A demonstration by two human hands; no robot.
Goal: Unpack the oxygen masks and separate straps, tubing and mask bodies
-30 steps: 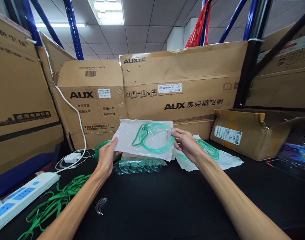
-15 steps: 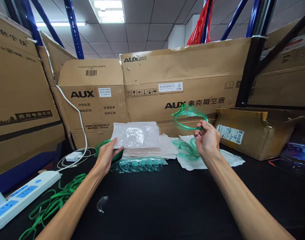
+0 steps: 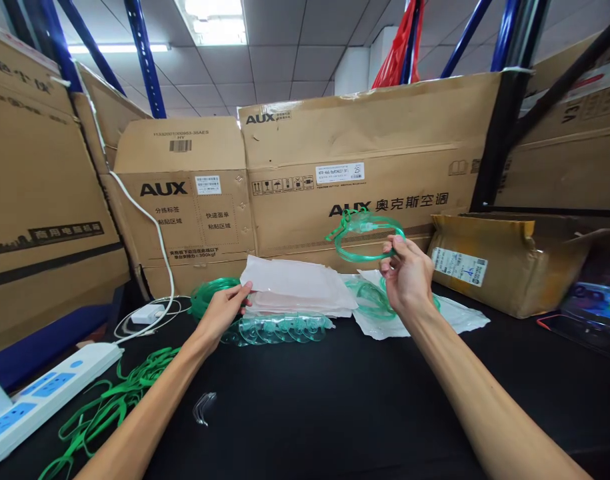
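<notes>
My right hand [image 3: 407, 275] holds a coil of green tubing [image 3: 365, 237] up in front of the cardboard boxes. My left hand [image 3: 223, 309] grips the left edge of an empty clear plastic bag [image 3: 295, 280], which lies on a stack of similar bags [image 3: 305, 303]. In front of the stack sits a row of clear green masks [image 3: 279, 329]. Another tubing coil [image 3: 372, 298] rests on a white bag [image 3: 459, 319] below my right hand. A further green coil [image 3: 209, 293] lies behind my left hand.
Large AUX cardboard boxes [image 3: 365, 153] wall off the back of the black table [image 3: 335, 413]. An open brown box [image 3: 505, 267] stands at the right. A white power strip [image 3: 39, 397] and green elastic straps [image 3: 99, 410] lie at the left. A small clear clip [image 3: 205, 407] is near my left arm.
My right hand pulled the green tubing coil out of the bag and lifted it to the right. My left hand lowered the emptied bag onto the stack.
</notes>
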